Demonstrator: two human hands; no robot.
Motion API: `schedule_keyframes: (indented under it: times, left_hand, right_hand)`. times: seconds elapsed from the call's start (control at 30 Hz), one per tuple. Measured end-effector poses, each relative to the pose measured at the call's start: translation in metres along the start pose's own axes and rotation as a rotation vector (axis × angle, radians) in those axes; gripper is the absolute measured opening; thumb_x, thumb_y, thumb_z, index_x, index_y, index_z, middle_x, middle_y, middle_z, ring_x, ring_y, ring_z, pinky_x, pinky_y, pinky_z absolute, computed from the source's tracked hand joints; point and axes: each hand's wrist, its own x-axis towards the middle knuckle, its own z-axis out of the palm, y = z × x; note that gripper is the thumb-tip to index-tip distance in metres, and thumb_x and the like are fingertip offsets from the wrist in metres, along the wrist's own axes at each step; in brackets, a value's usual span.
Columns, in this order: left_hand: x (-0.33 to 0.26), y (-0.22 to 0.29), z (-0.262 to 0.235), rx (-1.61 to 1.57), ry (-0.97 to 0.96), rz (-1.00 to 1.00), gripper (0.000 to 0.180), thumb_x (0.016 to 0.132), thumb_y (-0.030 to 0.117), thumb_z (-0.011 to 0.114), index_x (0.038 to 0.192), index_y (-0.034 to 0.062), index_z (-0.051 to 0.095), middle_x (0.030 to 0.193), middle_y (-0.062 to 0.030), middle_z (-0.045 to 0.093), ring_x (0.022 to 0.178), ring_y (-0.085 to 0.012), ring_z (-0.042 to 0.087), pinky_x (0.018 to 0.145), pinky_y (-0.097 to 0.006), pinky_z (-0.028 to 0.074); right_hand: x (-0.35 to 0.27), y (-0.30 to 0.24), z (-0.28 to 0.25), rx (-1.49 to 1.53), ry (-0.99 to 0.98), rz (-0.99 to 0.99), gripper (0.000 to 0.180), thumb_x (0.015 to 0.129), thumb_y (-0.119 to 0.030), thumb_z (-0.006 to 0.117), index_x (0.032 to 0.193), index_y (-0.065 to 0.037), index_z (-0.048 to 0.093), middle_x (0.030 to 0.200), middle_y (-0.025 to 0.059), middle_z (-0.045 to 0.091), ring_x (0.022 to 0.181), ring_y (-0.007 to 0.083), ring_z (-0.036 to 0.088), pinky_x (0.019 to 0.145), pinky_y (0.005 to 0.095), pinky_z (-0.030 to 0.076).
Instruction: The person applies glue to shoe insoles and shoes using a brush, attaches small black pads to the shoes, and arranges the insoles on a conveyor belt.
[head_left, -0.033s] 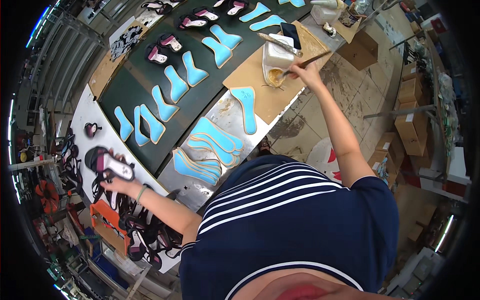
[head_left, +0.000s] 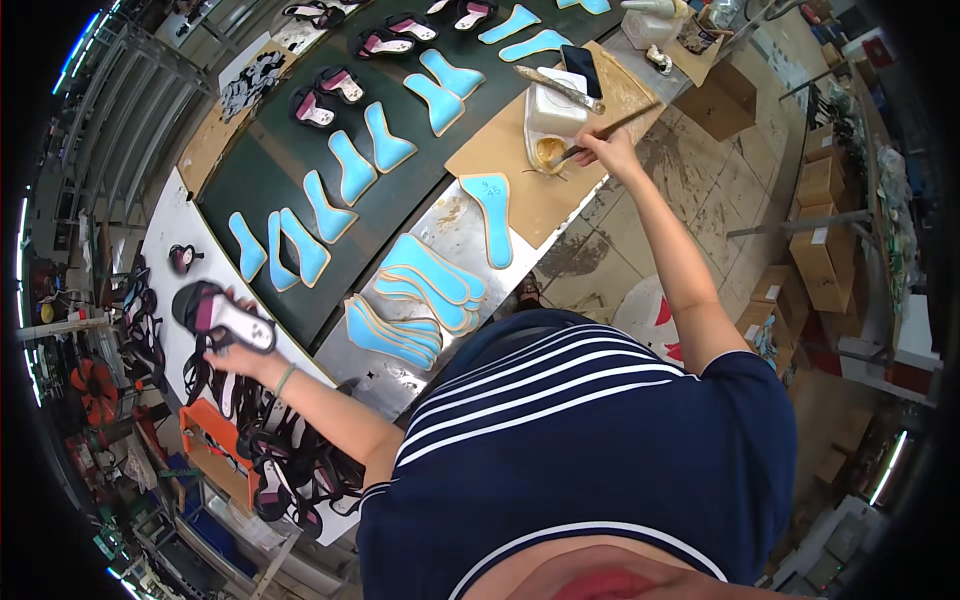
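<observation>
Sandal upper (head_left: pixel 225 318) sits way out at the far left of the bench, left hand (head_left: pixel 232 352) wrapped around it; right hand (head_left: pixel 606 150) pinches a brush (head_left: pixel 610 130) dipped in the glue tub (head_left: pixel 549 152); looks like the glue-loading step; next move probably needs sandal and brush brought together.

A long surface (head_left: pixel 250 175) with a dark green top runs from the near left toward the far right, edged by a pale strip on its near side. To the right lies a stained concrete floor (head_left: pixel 720 190). Brown cardboard boxes (head_left: pixel 815 270) stand along the right, with another cardboard box (head_left: pixel 725 100) farther off beside the surface. Grey metal racking (head_left: pixel 110 90) lines the far left. Strip lights (head_left: pixel 890 465) glow at the near right rim, and what may be more lighting shows blue at the far left rim.
</observation>
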Motion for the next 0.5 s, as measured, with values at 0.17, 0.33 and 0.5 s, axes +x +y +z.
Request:
schedule_keyframes:
  times: [0.17, 0.33, 0.5]
  left_hand:
    - [-0.009, -0.047, 0.07, 0.054, 0.086, -0.186, 0.064, 0.094, 0.053, 0.026, 0.128, 0.0032, 0.047, 0.11, -0.0163, 0.061, 0.086, -0.0344, 0.063, 0.079, -0.048, 0.05]
    - [-0.008, -0.1, 0.096, 0.121, -0.039, -0.244, 0.074, 0.088, 0.071, 0.033, 0.125, 0.0088, 0.05, 0.096, -0.0086, 0.064, 0.073, -0.0247, 0.065, 0.062, -0.037, 0.056]
    - [-0.013, -0.141, 0.114, 0.49, -0.023, 0.011, 0.072, 0.096, 0.061, 0.025, 0.147, 0.0099, 0.021, 0.145, -0.0088, 0.031, 0.133, -0.0219, 0.03, 0.112, -0.035, 0.022]
  right_hand:
    - [-0.008, -0.02, -0.015, 0.394, 0.091, 0.063, 0.014, 0.084, -0.007, 0.058, 0.085, 0.007, 0.059, 0.076, 0.0186, 0.066, 0.062, 0.0251, 0.068, 0.056, 0.0321, 0.057]
    - [-0.041, 0.034, -0.017, 0.211, -0.043, 0.339, 0.012, 0.084, -0.005, 0.058, 0.087, 0.006, 0.062, 0.076, 0.0178, 0.066, 0.065, 0.0267, 0.069, 0.048, 0.0325, 0.056]
    - [-0.068, -0.073, 0.019, 0.731, -0.306, 0.012, 0.02, 0.088, -0.01, 0.056, 0.097, 0.007, 0.061, 0.09, 0.0191, 0.067, 0.081, 0.0286, 0.069, 0.065, 0.0348, 0.059]
